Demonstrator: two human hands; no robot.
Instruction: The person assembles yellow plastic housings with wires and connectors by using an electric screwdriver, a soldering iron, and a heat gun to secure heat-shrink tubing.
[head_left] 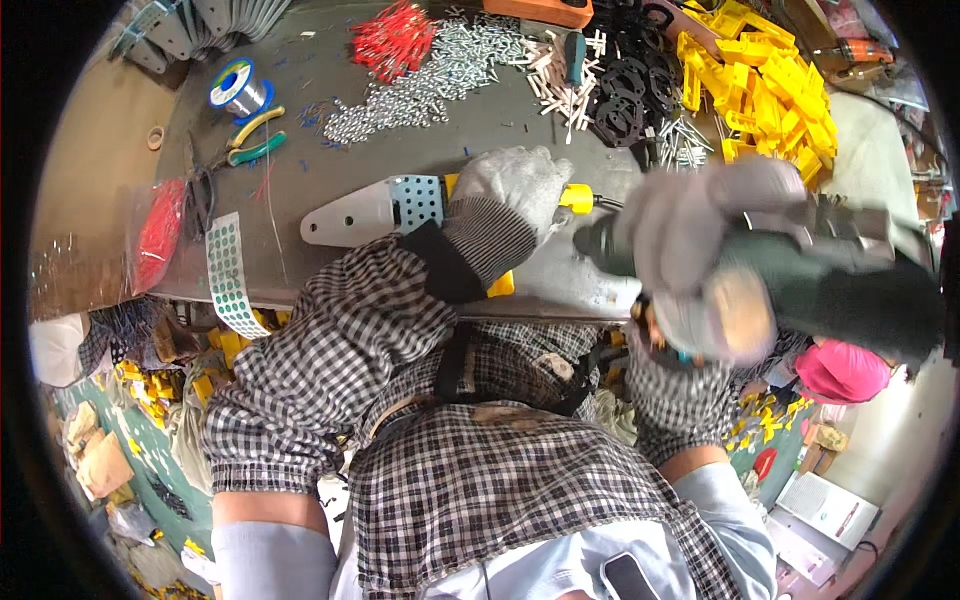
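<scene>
The yellow part (578, 198) is on the table (315, 165), under my left hand (505, 190), whose finger closing I cannot tell. Just beside is the grey plate (350, 212). My right hand (690, 235), blurred, wraps a dark tool (825, 285). Farther lie silvery screws (430, 90).

Left hand (508, 185) is gloved in grey, its cuff (490, 245) striped light and dark; right hand (690, 225) is gloved in grey too. Sleeve (345, 320) and apron (500, 490) are checked black and white. Plate (345, 215) is coloured grey, perforated block (418, 187) blue, gripped piece (577, 198) and plastic parts (765, 85) yellow. Power tool (780, 265) is coloured dark green and black. Label sheet (229, 268) is dotted green on white.
</scene>
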